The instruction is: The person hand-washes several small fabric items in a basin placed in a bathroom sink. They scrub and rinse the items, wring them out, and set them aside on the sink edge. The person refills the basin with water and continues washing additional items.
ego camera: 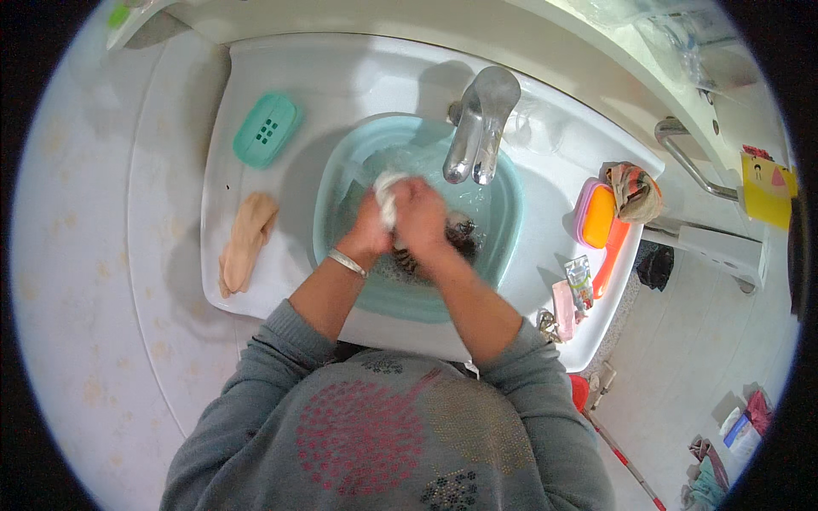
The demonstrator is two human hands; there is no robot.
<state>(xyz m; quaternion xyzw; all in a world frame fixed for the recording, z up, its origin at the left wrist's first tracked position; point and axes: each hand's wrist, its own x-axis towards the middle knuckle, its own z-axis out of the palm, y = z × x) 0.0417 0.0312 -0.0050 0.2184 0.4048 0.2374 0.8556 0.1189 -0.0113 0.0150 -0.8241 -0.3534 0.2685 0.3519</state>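
Both my hands meet over a pale turquoise plastic basin (339,281) set in the white washbasin. Between them is a bunched white wet cloth (387,195). My left hand (372,220), with a silver bangle at the wrist, grips it from the left. My right hand (422,214), slightly blurred, closes on it from the right. Water with some foam fills part of the plastic basin. Dark patterned fabric (463,239) lies in the water below my right hand, partly hidden by my hands and forearm.
A chrome faucet (484,121) overhangs the plastic basin's back right. On the left rim are a green soap dish (267,131) and a beige cloth (248,239). Orange soap (599,216) in a pink dish, a crumpled patterned cloth (636,191) and a tube (579,281) sit at right.
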